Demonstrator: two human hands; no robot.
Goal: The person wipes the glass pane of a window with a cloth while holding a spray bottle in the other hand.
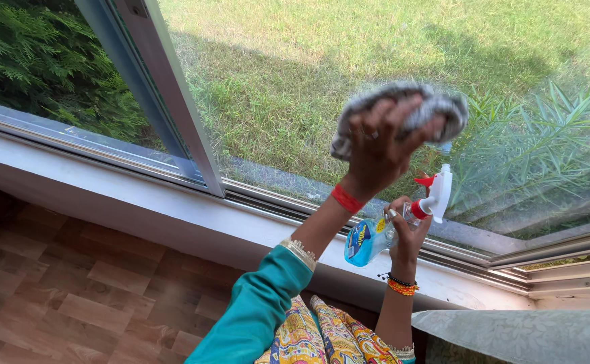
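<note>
My left hand (376, 152) is raised against the window glass (295, 87), pressing a crumpled grey cloth (403, 111) to the pane. It wears a ring, a red wrist band and a teal sleeve. Just below and to the right, my right hand (406, 232) grips a clear spray bottle (376, 236) of blue liquid by its neck. The bottle has a white trigger head with a red nozzle (435, 192) and lies tilted, head up toward the glass. Beaded bracelets circle the right wrist.
A white window sill (140, 202) runs under the metal sliding frame (167, 87). Outside are grass and green shrubs. Wood-pattern flooring (59, 296) lies below left, and a pale patterned fabric surface (531, 334) sits at the lower right.
</note>
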